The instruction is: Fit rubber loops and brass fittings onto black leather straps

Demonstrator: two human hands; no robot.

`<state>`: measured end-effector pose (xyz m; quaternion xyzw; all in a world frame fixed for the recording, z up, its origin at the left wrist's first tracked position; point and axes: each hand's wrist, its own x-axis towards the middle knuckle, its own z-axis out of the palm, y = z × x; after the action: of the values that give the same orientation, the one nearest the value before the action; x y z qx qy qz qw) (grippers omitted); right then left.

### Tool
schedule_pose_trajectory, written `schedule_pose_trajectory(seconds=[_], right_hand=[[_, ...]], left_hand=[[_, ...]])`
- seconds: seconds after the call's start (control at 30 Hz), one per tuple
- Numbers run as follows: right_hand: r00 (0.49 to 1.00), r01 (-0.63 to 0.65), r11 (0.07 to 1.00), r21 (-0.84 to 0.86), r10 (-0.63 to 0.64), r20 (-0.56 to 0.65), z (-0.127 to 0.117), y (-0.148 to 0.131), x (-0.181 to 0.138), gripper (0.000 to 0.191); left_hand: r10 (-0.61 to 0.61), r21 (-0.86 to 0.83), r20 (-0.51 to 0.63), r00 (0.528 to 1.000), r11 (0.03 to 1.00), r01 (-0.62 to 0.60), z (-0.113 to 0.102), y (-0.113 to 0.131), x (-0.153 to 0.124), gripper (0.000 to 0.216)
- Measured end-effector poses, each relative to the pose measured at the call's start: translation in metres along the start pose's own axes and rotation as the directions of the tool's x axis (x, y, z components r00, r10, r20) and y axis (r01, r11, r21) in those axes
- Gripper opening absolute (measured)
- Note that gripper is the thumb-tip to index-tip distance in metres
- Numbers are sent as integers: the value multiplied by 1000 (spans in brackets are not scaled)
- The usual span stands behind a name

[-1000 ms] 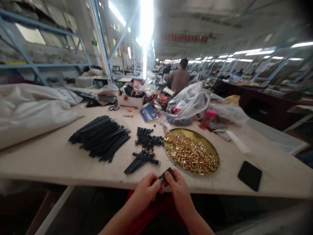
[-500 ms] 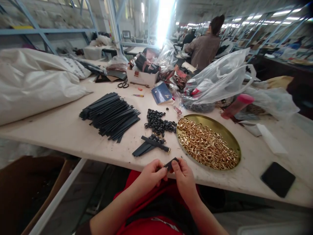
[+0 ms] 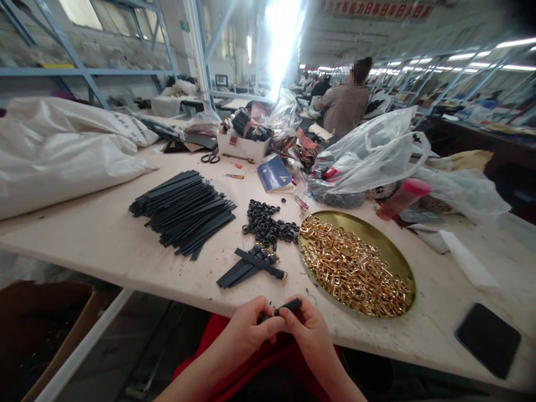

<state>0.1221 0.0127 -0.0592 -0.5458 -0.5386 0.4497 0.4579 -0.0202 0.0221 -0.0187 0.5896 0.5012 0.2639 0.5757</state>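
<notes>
Both hands meet at the table's front edge on one black strap (image 3: 292,305) with a bit of gold metal showing at its left part. My left hand (image 3: 256,324) pinches the strap near that metal, its fingertips partly hidden. From the other side my right hand (image 3: 307,321) grips the strap's dark length between thumb and fingers. Just beyond them lie several straps with gold buckles (image 3: 255,265), stacked crosswise. Behind these is a heap of small black loops (image 3: 270,223). A round brass-coloured tray (image 3: 364,219) to the right holds a mass of gold buckles (image 3: 355,268).
A thick pile of black strips (image 3: 184,212) lies left of the loops. Farther back are scissors (image 3: 210,158), a blue booklet (image 3: 275,173), a white box (image 3: 243,147) and plastic bags (image 3: 368,156). A black flat pad (image 3: 488,339) rests at right. A person (image 3: 343,106) sits beyond.
The view has tilted up, so the table things sit lower. My right fingers have shifted on the strap, drawing closer to the left hand and curling around it.
</notes>
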Motion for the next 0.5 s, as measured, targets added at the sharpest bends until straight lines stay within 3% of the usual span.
schedule_pose_trajectory(seconds=[0.13, 0.23, 0.3, 0.33, 0.37, 0.43, 0.5], right_hand=[[1000, 19, 1000, -4, -19, -2, 5, 1, 4, 23], [982, 67, 997, -31, -60, 181, -6, -3, 24, 35], [968, 147, 977, -151, -112, 223, -22, -6, 53, 43], [975, 185, 943, -277, -142, 170, -31, -7, 72, 44], [980, 198, 869, -454, -176, 92, -39, -8, 92, 39], [969, 145, 562, -814, -248, 1, -50, -7, 130, 26], [963, 105, 398, -911, -268, -6, -52, -2, 158, 16]], left_hand=[[-24, -33, -8, 1000, 999, 23, -5, -9, 16, 31], [-10, -143, -13, 1000, 990, 8, -9, -17, 30, 30], [50, -131, -9, 999, 990, -51, -12, -18, 35, 27], [79, -97, -2, 997, 992, -78, -14, -18, 37, 23], [99, -57, 3, 995, 993, -99, -15, -16, 38, 18], [101, -10, -11, 995, 995, -102, -18, -14, 41, 17], [68, -9, -43, 997, 998, -68, -20, -14, 42, 20]])
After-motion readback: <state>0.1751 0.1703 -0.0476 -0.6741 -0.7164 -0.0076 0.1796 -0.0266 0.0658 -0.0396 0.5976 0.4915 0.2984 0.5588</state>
